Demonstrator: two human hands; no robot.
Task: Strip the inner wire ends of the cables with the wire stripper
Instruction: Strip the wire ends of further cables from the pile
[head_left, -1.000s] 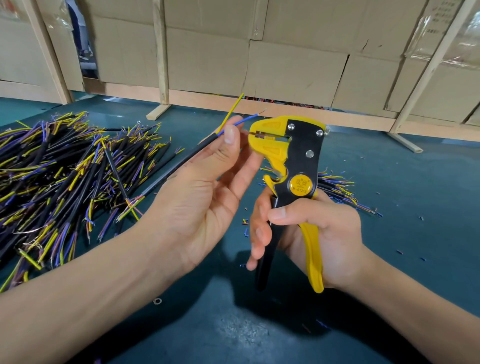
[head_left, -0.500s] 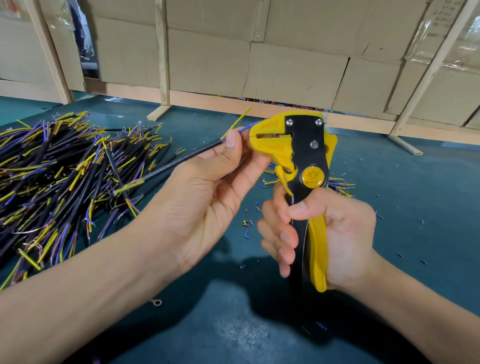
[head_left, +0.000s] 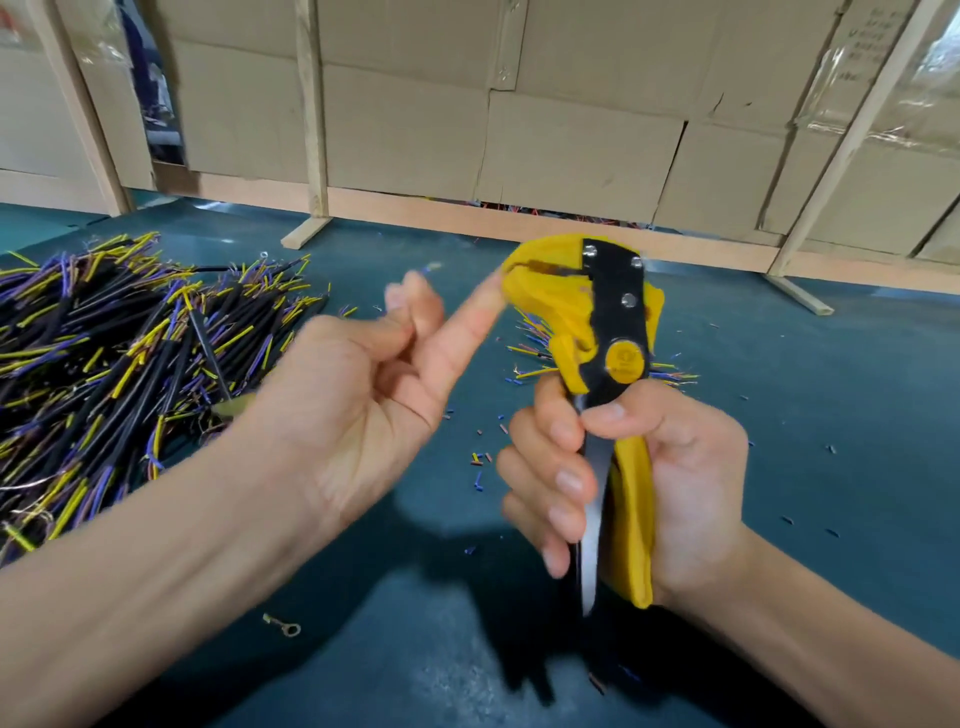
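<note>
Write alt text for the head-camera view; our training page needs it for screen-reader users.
The right hand squeezes a yellow-and-black wire stripper upright, while the blurred left hand pinches a cable beside its head. A pile of cables lies at left on the green table.

wire stripper (head_left: 597, 332) handles now squeezed together, left hand (head_left: 358, 410) pulled back from its head

Yellow-and-black wire stripper (head_left: 608, 332), black cables (head_left: 104, 364) with yellow and purple inner wires, dark teal table (head_left: 831, 415).
</note>
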